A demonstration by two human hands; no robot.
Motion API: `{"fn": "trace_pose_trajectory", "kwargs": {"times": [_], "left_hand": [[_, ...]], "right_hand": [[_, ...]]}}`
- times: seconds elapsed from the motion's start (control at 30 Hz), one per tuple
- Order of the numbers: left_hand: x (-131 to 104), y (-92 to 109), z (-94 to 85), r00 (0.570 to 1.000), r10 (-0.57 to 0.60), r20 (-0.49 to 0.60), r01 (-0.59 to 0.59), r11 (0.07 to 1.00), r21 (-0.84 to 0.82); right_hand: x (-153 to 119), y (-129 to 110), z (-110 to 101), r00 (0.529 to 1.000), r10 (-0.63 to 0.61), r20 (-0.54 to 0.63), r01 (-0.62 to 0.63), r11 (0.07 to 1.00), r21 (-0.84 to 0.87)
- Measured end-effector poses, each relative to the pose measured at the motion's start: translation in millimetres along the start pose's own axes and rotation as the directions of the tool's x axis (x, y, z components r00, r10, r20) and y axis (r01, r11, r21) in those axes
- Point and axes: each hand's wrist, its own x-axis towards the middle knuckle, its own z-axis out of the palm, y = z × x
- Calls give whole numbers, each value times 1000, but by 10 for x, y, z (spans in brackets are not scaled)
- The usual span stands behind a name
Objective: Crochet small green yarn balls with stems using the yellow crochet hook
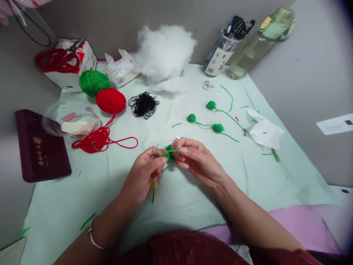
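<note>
My left hand [142, 173] is closed around a crochet hook with a yellow grip [154, 183], its thin metal ends showing above and below the fingers. Between the same thumb and forefinger sits a small green crocheted piece [166, 156]. My right hand [201, 158] pinches a short strand of green yarn [174, 150] that comes from this piece. A small pointed metal tip [177, 137] shows just beyond the right forefinger; what it belongs to is hidden. Farther right lie green crocheted balls [218, 128] with yarn tails.
At left are a red yarn ball [111, 100], a green yarn ball [94, 83], loose red yarn [93, 140], a clear tub [52, 119], a dark red phone [41, 151] and red-handled scissors [59, 60]. Behind stand white stuffing [167, 51], a pen holder [220, 53] and a bottle [248, 51].
</note>
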Motion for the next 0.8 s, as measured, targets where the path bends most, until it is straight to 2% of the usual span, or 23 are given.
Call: {"fn": "trace_pose_trajectory", "kwargs": {"times": [0.17,0.3,0.47,0.57,0.67,0.8], "left_hand": [[-21,7,7,999,26,46,-23,997,-70],[-41,-18,17,996,51,78,-49,998,-28],[-24,-101,29,995,99,1,-98,994,52],[1,-128,2,992,122,28,-124,990,64],[23,-109,-44,991,106,76,-111,992,57],[51,-39,-72,993,-1,117,-5,999,49]], "right_hand": [[-18,-28,18,999,12,30,-13,999,35],[-23,7,40,996,-20,85,19,1000,7],[-30,72,60,994,-38,102,45,996,-74],[-50,64,55,997,-40,72,46,995,-88],[-62,27,31,997,-42,64,48,994,-95],[-40,-18,-6,998,-12,70,18,996,-88]]}}
